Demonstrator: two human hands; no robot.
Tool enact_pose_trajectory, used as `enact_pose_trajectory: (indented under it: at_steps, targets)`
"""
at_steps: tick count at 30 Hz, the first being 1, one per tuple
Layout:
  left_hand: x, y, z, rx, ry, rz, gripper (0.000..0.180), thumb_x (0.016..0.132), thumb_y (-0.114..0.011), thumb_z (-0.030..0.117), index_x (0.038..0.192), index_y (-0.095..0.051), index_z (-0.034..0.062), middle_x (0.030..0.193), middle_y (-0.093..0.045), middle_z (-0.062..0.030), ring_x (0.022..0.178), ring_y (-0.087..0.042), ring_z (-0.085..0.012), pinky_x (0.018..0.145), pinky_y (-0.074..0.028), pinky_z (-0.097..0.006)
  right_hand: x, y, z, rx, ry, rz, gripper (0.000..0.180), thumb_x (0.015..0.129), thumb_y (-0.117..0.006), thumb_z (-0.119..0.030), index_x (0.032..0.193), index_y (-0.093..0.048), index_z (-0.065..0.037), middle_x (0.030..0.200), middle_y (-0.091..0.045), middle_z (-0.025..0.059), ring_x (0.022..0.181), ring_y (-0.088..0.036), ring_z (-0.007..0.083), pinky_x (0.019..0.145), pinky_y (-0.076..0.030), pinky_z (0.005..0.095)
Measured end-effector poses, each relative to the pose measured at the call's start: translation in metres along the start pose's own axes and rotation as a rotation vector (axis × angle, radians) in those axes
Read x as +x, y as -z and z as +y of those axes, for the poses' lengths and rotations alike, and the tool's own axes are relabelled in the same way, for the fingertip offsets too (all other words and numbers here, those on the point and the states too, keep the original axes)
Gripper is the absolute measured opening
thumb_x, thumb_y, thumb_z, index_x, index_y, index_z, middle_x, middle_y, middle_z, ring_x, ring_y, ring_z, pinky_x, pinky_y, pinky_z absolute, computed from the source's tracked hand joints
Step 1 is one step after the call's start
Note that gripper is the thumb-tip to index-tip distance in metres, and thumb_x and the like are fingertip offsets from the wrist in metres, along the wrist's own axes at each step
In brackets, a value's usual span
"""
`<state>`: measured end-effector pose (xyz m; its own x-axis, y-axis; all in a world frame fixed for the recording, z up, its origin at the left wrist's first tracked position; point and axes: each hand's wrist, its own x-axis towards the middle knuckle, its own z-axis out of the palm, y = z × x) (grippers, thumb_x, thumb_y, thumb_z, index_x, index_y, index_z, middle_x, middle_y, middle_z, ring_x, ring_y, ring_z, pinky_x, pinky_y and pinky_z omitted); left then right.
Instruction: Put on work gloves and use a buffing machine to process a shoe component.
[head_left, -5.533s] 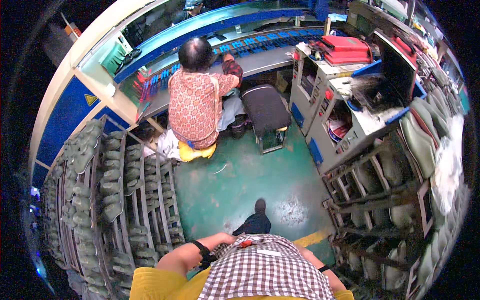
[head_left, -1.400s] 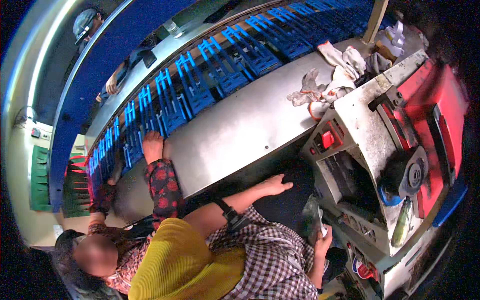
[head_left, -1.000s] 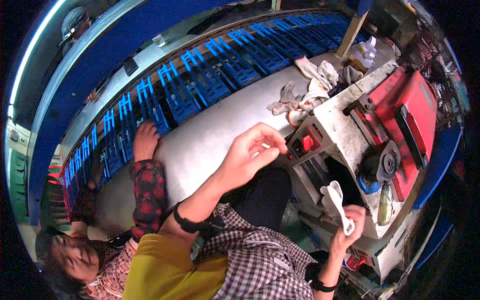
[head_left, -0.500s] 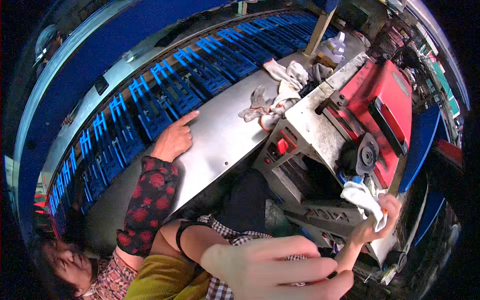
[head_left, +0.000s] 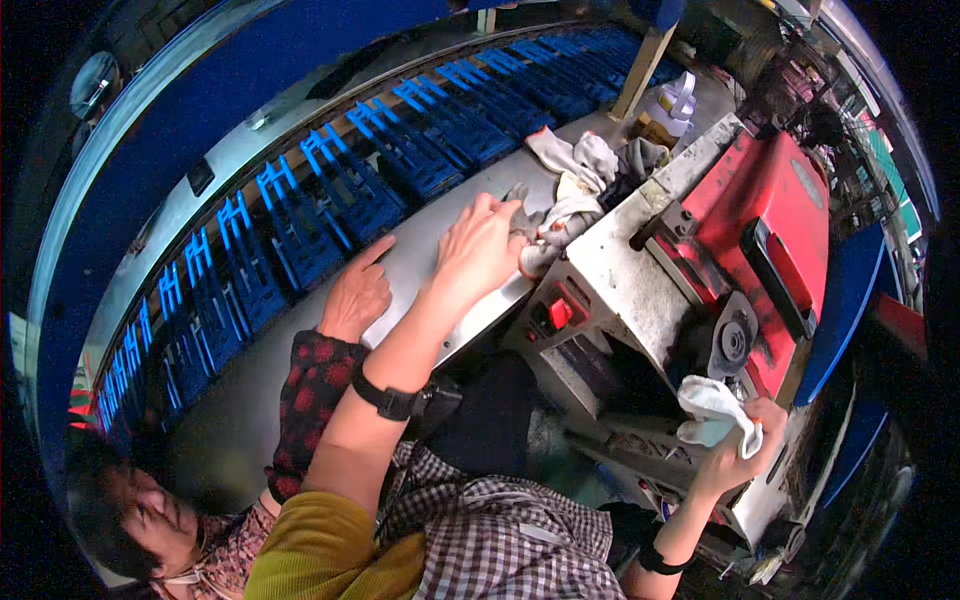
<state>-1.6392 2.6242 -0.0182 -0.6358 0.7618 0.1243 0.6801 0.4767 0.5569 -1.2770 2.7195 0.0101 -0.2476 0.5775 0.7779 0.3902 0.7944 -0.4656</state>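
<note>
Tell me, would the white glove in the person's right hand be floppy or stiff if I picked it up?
Probably floppy: the white glove bends and creases where it sticks out of the right hand. Likely light, since it looks like cloth. It probably wouldn't roll, as similar gloves on the metal table lie crumpled.

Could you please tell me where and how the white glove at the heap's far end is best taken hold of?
I would pinch the white glove by its orange-edged end, coming from the left: that end juts from the heap over the bench, whereas the machine flanks the heap's right. The left hand is on that side.
</note>
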Motion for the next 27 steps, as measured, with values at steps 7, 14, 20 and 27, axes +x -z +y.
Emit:
enact_pose_trajectory:
  at_steps: [7, 14, 20, 27]
  targets:
    - [0.117, -0.062, -0.024, 0.130, -0.023, -0.094, 0.061, 0.090, -0.065, 0.016, 0.150, -0.053, 0.0177, 0.151, -0.047, -0.0170, 0.137, -0.050, -0.0401, 0.112, -0.043, -0.053, -0.003, -0.001, 0.003, -0.010, -0.022, 0.036, 0.008, 0.084, -0.060, -0.001, 0.088, -0.053, 0.000, 0.088, -0.054, 0.0133, 0.082, -0.055, 0.0251, 0.077, -0.046, 0.0349]
    - [0.211, -0.119, -0.036, 0.365, -0.307, -0.144, 0.068, 0.088, -0.063, 0.011, 0.154, -0.048, 0.0203, 0.170, -0.026, -0.0167, 0.158, -0.020, -0.0387, 0.122, -0.029, -0.063, -0.006, 0.001, 0.001, -0.072, -0.104, 0.042, 0.013, 0.075, -0.060, -0.005, 0.083, -0.051, -0.001, 0.087, -0.053, 0.0152, 0.082, -0.055, 0.0274, 0.075, -0.047, 0.0360]
    - [0.237, -0.131, -0.052, 0.520, -0.244, -0.243, 0.042, 0.086, -0.071, 0.023, 0.125, -0.071, 0.0079, 0.145, -0.056, -0.0146, 0.142, -0.043, -0.0305, 0.119, -0.032, -0.065, -0.005, 0.000, -0.002, -0.102, -0.090, 0.036, 0.022, 0.060, -0.050, -0.001, 0.081, -0.052, -0.001, 0.085, -0.053, 0.0149, 0.077, -0.052, 0.0268, 0.071, -0.044, 0.0361]
    - [0.208, -0.083, -0.064, -0.011, -0.066, 0.067, 0.037, 0.088, -0.062, 0.031, 0.110, -0.072, 0.0029, 0.111, -0.072, -0.0204, 0.111, -0.066, -0.0391, 0.102, -0.050, -0.052, -0.003, 0.000, -0.004, -0.065, -0.098, 0.033, 0.016, 0.066, -0.054, 0.001, 0.082, -0.054, -0.002, 0.083, -0.054, 0.0141, 0.077, -0.053, 0.0266, 0.071, -0.044, 0.0353]
